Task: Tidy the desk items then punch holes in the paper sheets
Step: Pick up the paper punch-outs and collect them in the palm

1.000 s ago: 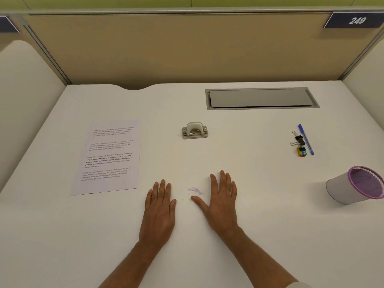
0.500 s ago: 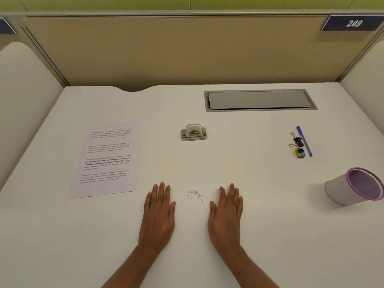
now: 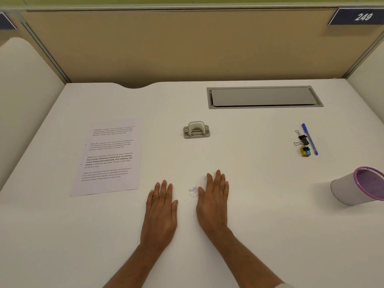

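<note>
both hands, left hand [image 3: 161, 208] and right hand [image 3: 214, 201], lie flat, fingers spread, empty on the white desk [image 3: 249, 204], the small pile of pale purple paper bits [image 3: 193, 191] between them touching the right thumb.

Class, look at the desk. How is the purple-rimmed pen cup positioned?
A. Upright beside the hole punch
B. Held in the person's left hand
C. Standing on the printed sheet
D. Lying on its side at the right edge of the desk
D: the pen cup lies tipped on its side at the right of the desk, its purple rim facing right, far from the hole punch.
</note>
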The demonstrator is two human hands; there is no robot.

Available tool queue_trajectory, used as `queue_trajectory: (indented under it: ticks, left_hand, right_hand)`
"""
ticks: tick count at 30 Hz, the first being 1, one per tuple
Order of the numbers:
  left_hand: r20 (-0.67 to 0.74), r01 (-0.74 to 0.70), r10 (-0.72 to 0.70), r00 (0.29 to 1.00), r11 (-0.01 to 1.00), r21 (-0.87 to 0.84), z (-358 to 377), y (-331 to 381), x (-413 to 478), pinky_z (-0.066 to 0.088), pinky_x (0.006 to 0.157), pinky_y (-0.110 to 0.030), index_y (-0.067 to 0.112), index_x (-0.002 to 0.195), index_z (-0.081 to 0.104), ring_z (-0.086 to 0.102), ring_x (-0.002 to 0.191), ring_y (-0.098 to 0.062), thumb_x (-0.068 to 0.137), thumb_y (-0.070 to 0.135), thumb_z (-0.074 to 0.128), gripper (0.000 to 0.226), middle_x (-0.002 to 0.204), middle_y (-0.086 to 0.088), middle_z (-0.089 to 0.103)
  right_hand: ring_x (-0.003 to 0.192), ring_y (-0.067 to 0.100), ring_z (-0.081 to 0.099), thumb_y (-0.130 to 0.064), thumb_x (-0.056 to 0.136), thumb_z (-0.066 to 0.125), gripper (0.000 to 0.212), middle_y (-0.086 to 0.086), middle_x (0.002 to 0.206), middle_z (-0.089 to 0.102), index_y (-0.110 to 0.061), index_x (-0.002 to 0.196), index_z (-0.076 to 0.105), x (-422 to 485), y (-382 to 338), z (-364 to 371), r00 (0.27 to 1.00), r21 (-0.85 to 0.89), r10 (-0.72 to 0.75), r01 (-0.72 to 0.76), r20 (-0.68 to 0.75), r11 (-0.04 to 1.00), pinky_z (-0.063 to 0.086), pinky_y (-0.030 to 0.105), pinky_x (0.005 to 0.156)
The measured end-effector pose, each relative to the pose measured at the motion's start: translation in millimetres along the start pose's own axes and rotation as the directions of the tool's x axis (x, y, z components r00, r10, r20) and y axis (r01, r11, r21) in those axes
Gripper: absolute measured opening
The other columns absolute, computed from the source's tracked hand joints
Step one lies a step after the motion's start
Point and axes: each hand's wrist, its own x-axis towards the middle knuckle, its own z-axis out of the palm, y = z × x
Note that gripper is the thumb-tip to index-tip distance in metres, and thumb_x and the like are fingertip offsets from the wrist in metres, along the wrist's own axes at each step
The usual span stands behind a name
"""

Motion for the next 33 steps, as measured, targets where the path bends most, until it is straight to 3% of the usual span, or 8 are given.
queue_trajectory:
  ticks: [4, 13, 19, 23, 28, 33]
  left_hand:
    - [0.011, 0.003, -0.003, 1.000, 1.000, 0.009, 0.0, 0.6, 0.6, 0.023, 0.123, -0.047, 0.008, 0.156, 0.031, 0.017, 0.155, -0.024, 0.106, 0.031, 0.028, 0.055, 0.165, -0.008, 0.027]
    - [0.020, 0.025, -0.026, 0.999, 0.999, 0.030, 0.4, 1.8, 2.4, 0.023, 0.123, -0.049, 0.008, 0.156, 0.031, 0.018, 0.155, -0.026, 0.105, 0.032, 0.027, 0.056, 0.165, -0.010, 0.027]
    - [0.024, 0.031, -0.031, 0.999, 0.999, 0.026, -0.8, 2.3, 3.2, 0.021, 0.123, -0.048, 0.008, 0.156, 0.030, 0.016, 0.155, -0.025, 0.105, 0.031, 0.028, 0.056, 0.165, -0.009, 0.026]
    - [0.021, 0.027, -0.028, 0.999, 0.999, 0.032, 0.2, 3.1, 2.0, 0.023, 0.123, -0.048, 0.008, 0.156, 0.030, 0.017, 0.155, -0.026, 0.105, 0.030, 0.031, 0.056, 0.165, -0.009, 0.026]
    - [0.020, 0.027, -0.028, 0.999, 0.999, 0.032, 2.2, 0.9, 2.7, 0.022, 0.124, -0.048, 0.009, 0.157, 0.027, 0.015, 0.156, -0.025, 0.105, 0.030, 0.030, 0.056, 0.166, -0.009, 0.023]
    - [0.011, 0.023, -0.023, 1.000, 0.999, 0.031, 1.6, 1.4, 2.6, 0.022, 0.123, -0.048, 0.008, 0.156, 0.030, 0.017, 0.155, -0.026, 0.105, 0.030, 0.031, 0.056, 0.165, -0.010, 0.026]
  right_hand:
    - [0.151, 0.038, 0.018, -0.023, 0.103, 0.039, 0.048, 0.025, 0.160, 0.025, -0.001, 0.146, 0.042, -21.0, 20.0, -11.1, 0.998, 0.001, -0.002, 0.002, -0.062, 1.000, 0.019, 0.054, 0.121]
    - [0.152, 0.038, 0.013, -0.040, 0.106, 0.030, 0.059, 0.027, 0.162, 0.019, -0.003, 0.150, 0.036, -30.5, 15.4, -5.9, 0.998, -0.161, -0.052, 0.059, 0.044, 0.985, 0.020, 0.056, 0.121]
    - [0.152, 0.036, 0.017, -0.039, 0.107, 0.032, 0.055, 0.023, 0.161, 0.024, -0.003, 0.146, 0.043, -8.1, 10.9, -9.0, 1.000, -0.032, -0.012, 0.011, -0.023, 0.999, 0.017, 0.054, 0.122]
    - [0.148, 0.043, 0.024, -0.031, 0.103, 0.034, 0.053, 0.030, 0.157, 0.028, 0.002, 0.143, 0.045, -13.9, 40.4, -15.4, 0.994, -0.144, 0.059, -0.072, -0.091, 0.987, 0.021, 0.058, 0.119]
    - [0.149, 0.043, 0.021, -0.039, 0.103, 0.033, 0.059, 0.030, 0.158, 0.026, 0.000, 0.146, 0.043, -4.6, 23.7, -3.4, 0.996, -0.172, 0.082, -0.085, -0.024, 0.981, 0.020, 0.058, 0.120]
    - [0.150, 0.042, 0.019, -0.036, 0.105, 0.043, 0.055, 0.030, 0.159, 0.025, -0.001, 0.148, 0.041, 4.1, 1.0, 8.3, 1.000, -0.172, 0.013, -0.010, 0.018, 0.985, 0.019, 0.057, 0.121]
